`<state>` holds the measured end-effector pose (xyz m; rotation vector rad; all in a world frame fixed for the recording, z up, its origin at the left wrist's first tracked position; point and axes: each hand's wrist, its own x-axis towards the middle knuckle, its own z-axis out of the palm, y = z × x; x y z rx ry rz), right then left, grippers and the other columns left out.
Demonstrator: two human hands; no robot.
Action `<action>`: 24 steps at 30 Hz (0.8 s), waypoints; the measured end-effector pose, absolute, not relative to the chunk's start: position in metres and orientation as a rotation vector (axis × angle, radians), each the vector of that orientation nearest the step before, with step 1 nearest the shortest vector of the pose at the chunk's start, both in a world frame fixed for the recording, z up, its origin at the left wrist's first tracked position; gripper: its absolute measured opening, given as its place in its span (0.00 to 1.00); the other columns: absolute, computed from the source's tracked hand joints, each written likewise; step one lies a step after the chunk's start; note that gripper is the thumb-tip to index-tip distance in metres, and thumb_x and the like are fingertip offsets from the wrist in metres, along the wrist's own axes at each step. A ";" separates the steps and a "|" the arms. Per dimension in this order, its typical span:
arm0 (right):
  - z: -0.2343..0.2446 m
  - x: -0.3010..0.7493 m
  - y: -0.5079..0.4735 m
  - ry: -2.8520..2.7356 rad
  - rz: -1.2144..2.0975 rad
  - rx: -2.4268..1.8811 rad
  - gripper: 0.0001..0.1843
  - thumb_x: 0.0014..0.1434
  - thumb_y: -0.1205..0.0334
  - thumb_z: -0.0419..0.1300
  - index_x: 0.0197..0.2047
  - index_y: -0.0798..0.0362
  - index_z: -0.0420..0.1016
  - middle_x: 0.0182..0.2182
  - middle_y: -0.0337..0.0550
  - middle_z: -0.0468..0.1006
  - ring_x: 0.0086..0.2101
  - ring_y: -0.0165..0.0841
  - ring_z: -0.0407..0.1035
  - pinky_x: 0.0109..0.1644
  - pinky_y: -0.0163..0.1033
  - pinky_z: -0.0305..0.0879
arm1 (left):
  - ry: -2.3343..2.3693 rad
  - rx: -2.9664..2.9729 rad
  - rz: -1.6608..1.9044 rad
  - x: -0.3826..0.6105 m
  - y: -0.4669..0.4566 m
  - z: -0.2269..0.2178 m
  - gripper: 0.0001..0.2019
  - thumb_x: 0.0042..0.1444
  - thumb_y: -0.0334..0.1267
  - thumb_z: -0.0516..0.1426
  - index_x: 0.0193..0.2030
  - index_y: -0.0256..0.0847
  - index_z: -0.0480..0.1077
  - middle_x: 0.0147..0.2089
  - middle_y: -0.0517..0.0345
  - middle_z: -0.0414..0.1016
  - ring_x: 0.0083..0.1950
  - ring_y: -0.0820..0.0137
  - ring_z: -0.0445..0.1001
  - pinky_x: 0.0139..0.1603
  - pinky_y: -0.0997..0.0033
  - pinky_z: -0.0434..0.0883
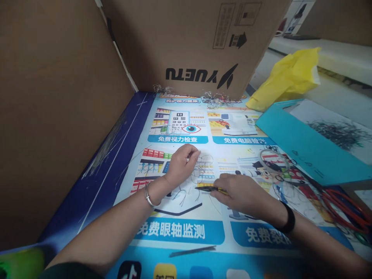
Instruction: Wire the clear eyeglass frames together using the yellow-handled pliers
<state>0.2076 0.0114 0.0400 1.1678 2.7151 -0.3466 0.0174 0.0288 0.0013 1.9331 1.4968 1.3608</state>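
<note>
Over the printed poster sheet (pixel 215 201), my left hand (pixel 183 164) is closed in a pinch at the middle. Thin curled wire (pixel 205 167) shows right at its fingertips; it looks held, though the grip itself is partly hidden. My right hand (pixel 231 190) is wrapped round small pliers (pixel 205 188) with dark jaws and yellow handles. Their jaws point left, a little below and right of my left hand. Several short bits of wire (pixel 182 197) lie below my left hand. Nearer me, a bundle of straight thin wires (pixel 193 251) rests on the sheet.
A cardboard wall (pixel 186 42) stands at the back. Wire tangles (pixel 213 100) lie at its foot. On the right are a teal box (pixel 302 143) with a dark wire heap (pixel 340 133), a clear tape roll (pixel 274 161), red-handled scissors (pixel 345 209) and a yellow bag (pixel 287 79). Straight wires (pixel 106 143) lie left.
</note>
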 end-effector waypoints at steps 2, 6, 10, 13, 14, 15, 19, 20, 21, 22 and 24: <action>0.038 0.209 0.010 2.721 -0.349 1.150 0.16 0.62 0.53 0.50 0.33 0.52 0.75 0.31 0.43 0.77 0.30 0.35 0.71 0.27 0.35 0.53 | 1.479 1.931 1.337 0.017 0.029 0.001 0.07 0.58 0.33 0.52 0.29 0.39 0.64 0.27 0.62 0.67 0.31 0.74 0.65 0.34 0.74 0.63; 0.036 0.215 0.007 2.767 -0.334 1.141 0.15 0.61 0.54 0.51 0.36 0.51 0.75 0.32 0.44 0.76 0.31 0.36 0.70 0.28 0.36 0.55 | 1.469 1.936 1.245 0.018 0.029 0.000 0.07 0.58 0.33 0.51 0.29 0.39 0.65 0.28 0.62 0.68 0.31 0.74 0.66 0.34 0.74 0.63; 0.037 0.223 0.003 2.895 -0.270 1.191 0.12 0.61 0.55 0.53 0.37 0.51 0.75 0.31 0.44 0.75 0.31 0.36 0.70 0.29 0.36 0.56 | 1.456 1.940 1.185 0.017 0.030 -0.001 0.07 0.58 0.33 0.52 0.29 0.39 0.66 0.30 0.61 0.69 0.32 0.73 0.67 0.35 0.74 0.63; 0.040 0.228 0.006 3.069 -0.102 1.274 0.13 0.62 0.55 0.52 0.34 0.52 0.74 0.29 0.43 0.73 0.31 0.35 0.68 0.29 0.36 0.55 | 1.427 1.917 1.185 0.017 0.031 -0.002 0.06 0.58 0.33 0.52 0.30 0.39 0.66 0.31 0.60 0.69 0.34 0.73 0.67 0.36 0.74 0.63; 0.040 0.230 0.007 3.111 -0.008 1.306 0.14 0.62 0.56 0.51 0.32 0.52 0.73 0.28 0.43 0.72 0.31 0.35 0.68 0.30 0.37 0.55 | 1.417 1.906 1.184 0.017 0.031 -0.001 0.06 0.58 0.33 0.52 0.30 0.39 0.67 0.31 0.60 0.69 0.34 0.73 0.67 0.36 0.74 0.63; 0.040 0.231 0.010 3.137 0.096 1.335 0.14 0.62 0.56 0.51 0.31 0.53 0.73 0.27 0.43 0.72 0.30 0.35 0.67 0.30 0.37 0.54 | 1.410 1.893 1.179 0.017 0.031 -0.001 0.06 0.58 0.33 0.52 0.30 0.39 0.67 0.31 0.60 0.69 0.34 0.73 0.67 0.36 0.74 0.63; 0.036 0.237 0.020 3.122 0.417 1.420 0.13 0.63 0.57 0.51 0.32 0.53 0.71 0.27 0.44 0.71 0.31 0.36 0.65 0.32 0.39 0.53 | 1.399 1.817 1.108 0.017 0.031 0.001 0.09 0.59 0.35 0.50 0.29 0.39 0.66 0.29 0.60 0.68 0.34 0.72 0.67 0.36 0.74 0.63; 0.034 0.238 0.022 3.110 0.458 1.428 0.13 0.63 0.57 0.51 0.32 0.53 0.71 0.28 0.44 0.71 0.31 0.36 0.65 0.33 0.39 0.53 | 1.393 1.805 1.082 0.017 0.031 0.001 0.09 0.59 0.35 0.50 0.29 0.39 0.66 0.29 0.60 0.68 0.34 0.72 0.67 0.36 0.73 0.63; 0.033 0.239 0.024 3.099 0.493 1.430 0.12 0.63 0.58 0.51 0.32 0.53 0.71 0.28 0.45 0.71 0.31 0.36 0.65 0.33 0.40 0.52 | 1.387 1.798 1.060 0.017 0.031 0.001 0.09 0.60 0.35 0.49 0.30 0.39 0.67 0.29 0.60 0.68 0.34 0.72 0.67 0.36 0.73 0.64; 0.032 0.240 0.025 3.089 0.526 1.427 0.13 0.63 0.58 0.51 0.32 0.53 0.71 0.28 0.45 0.70 0.31 0.37 0.64 0.34 0.40 0.52 | 1.381 1.793 1.046 0.017 0.031 0.000 0.10 0.60 0.36 0.49 0.30 0.39 0.67 0.30 0.59 0.68 0.34 0.72 0.67 0.36 0.73 0.64; 0.031 0.240 0.027 3.062 0.607 1.420 0.13 0.63 0.58 0.51 0.32 0.53 0.71 0.28 0.45 0.70 0.31 0.37 0.63 0.34 0.41 0.51 | 1.376 1.786 1.037 0.017 0.031 -0.001 0.10 0.60 0.37 0.49 0.30 0.39 0.67 0.30 0.59 0.69 0.35 0.71 0.67 0.38 0.72 0.64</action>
